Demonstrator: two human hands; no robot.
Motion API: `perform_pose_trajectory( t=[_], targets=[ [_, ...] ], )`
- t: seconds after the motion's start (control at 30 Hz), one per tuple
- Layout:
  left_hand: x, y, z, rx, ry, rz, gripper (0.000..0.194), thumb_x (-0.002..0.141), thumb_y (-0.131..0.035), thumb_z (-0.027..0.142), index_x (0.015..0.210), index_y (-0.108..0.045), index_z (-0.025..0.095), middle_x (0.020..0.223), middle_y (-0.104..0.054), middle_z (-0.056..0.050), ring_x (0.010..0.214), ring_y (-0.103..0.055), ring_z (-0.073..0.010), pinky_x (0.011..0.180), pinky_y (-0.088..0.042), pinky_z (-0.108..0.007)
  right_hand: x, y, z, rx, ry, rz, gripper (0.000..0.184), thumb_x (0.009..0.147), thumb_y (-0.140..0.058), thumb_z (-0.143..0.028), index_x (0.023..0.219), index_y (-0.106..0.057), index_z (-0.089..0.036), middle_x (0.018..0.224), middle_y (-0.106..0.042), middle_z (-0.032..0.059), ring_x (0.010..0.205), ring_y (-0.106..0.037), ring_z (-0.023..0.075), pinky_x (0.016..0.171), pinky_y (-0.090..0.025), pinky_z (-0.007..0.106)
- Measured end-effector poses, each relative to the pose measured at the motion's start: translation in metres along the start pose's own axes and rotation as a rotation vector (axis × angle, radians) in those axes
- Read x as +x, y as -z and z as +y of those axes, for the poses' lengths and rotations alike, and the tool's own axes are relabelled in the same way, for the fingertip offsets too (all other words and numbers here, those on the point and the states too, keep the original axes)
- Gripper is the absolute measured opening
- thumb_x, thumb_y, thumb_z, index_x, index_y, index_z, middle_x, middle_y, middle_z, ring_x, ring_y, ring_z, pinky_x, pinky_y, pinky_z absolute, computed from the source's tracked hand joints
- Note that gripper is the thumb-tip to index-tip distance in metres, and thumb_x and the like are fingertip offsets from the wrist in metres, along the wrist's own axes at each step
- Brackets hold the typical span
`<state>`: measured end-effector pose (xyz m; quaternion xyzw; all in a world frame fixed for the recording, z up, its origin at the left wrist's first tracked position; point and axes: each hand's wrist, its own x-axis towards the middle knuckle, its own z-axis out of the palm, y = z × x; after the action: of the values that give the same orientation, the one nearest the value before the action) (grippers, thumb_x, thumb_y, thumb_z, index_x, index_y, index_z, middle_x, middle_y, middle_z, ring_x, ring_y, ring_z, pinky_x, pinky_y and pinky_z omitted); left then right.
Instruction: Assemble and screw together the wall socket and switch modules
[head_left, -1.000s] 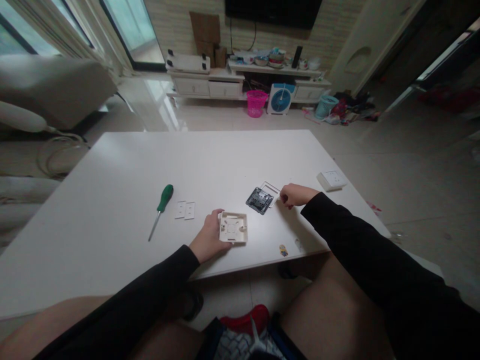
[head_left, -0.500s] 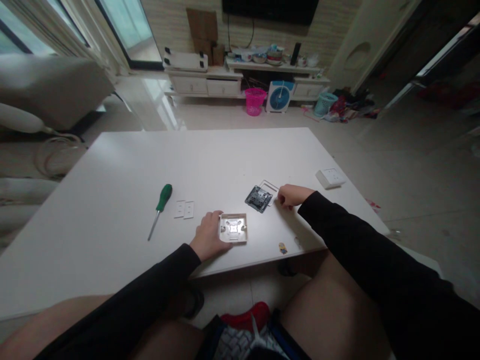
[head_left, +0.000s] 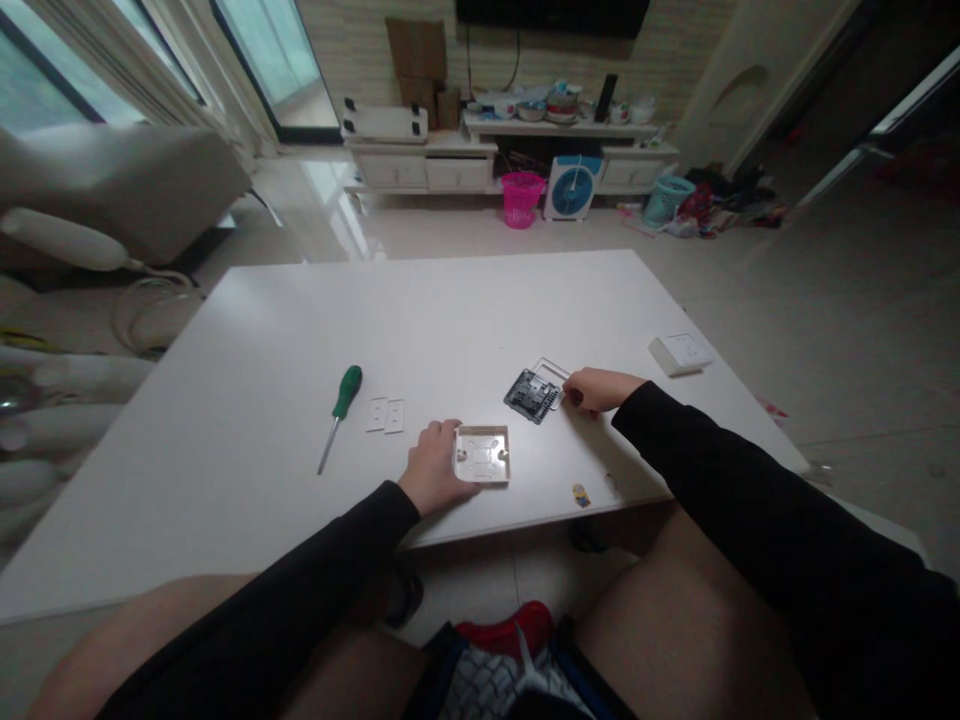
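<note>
1. Gripping square white box (head_left: 484, 458) from its left side with left hand (head_left: 433, 468), near front edge of white table (head_left: 300, 330)
2. Showing moulded posts (head_left: 502, 455) inside open box
3. Curling right hand (head_left: 600, 390) closed at rectangular frame (head_left: 556, 366), beside dark module (head_left: 531, 396); hiding fingertip contact
4. Showing green screwdriver (head_left: 347, 392) left of white plates (head_left: 394, 416)
</note>
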<state>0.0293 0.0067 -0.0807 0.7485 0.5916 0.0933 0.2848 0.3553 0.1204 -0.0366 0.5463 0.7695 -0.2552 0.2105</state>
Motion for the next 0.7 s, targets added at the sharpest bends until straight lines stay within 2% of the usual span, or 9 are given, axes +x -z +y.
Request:
perform_pose_trajectory(
  t=[0.17, 0.3, 0.37, 0.5, 0.7],
  targets=[
    [-0.001, 0.000, 0.001, 0.010, 0.014, -0.007, 0.089, 0.060, -0.087, 0.038, 0.135, -0.048, 0.013, 0.128, -0.054, -0.019, 0.120, -0.055, -0.0397, 0.097, -0.049, -0.052, 0.000, 0.001, 0.002, 0.057, 0.005, -0.003, 0.020, 0.077, -0.067, 0.000, 0.090, -0.071, -0.014, 0.081, -0.076, 0.0065, 0.059, -0.071, 0.0149, 0.059, -0.046, 0.022],
    [-0.001, 0.002, 0.003, 0.021, 0.017, -0.021, 0.088, 0.060, -0.087, 0.038, 0.135, -0.048, 0.014, 0.128, -0.054, -0.018, 0.120, -0.055, -0.0392, 0.096, -0.050, -0.052, -0.002, 0.003, 0.006, 0.085, -0.007, 0.012, 0.023, 0.080, -0.068, -0.003, 0.101, -0.067, -0.014, 0.089, -0.077, 0.0080, 0.058, -0.072, 0.0140, 0.055, -0.045, 0.021],
    [-0.001, 0.003, 0.004, 0.040, 0.025, -0.024, 0.088, 0.060, -0.087, 0.038, 0.135, -0.047, 0.015, 0.129, -0.054, -0.018, 0.121, -0.055, -0.0388, 0.096, -0.050, -0.051, -0.003, 0.004, 0.010, 0.083, -0.013, 0.018, 0.020, 0.081, -0.067, -0.004, 0.099, -0.067, -0.013, 0.088, -0.077, 0.0083, 0.059, -0.073, 0.0145, 0.054, -0.045, 0.021],
    [-0.002, 0.004, 0.006, 0.061, 0.034, -0.031, 0.090, 0.060, -0.087, 0.037, 0.137, -0.046, 0.016, 0.130, -0.054, -0.018, 0.122, -0.055, -0.0382, 0.098, -0.050, -0.051, -0.003, 0.007, 0.019, 0.046, -0.019, 0.013, 0.011, 0.078, -0.067, -0.005, 0.083, -0.070, -0.014, 0.076, -0.076, 0.0065, 0.063, -0.074, 0.0168, 0.057, -0.046, 0.022],
    [-0.002, 0.002, 0.005, 0.056, 0.022, -0.013, 0.087, 0.061, -0.086, 0.038, 0.136, -0.047, 0.016, 0.128, -0.055, -0.017, 0.121, -0.056, -0.0380, 0.096, -0.051, -0.051, 0.003, 0.009, 0.035, -0.077, -0.035, 0.071, 0.022, 0.069, -0.066, -0.002, 0.082, -0.078, -0.016, 0.078, -0.079, 0.0077, 0.077, -0.074, 0.0219, 0.066, -0.048, 0.026]
  ],
)
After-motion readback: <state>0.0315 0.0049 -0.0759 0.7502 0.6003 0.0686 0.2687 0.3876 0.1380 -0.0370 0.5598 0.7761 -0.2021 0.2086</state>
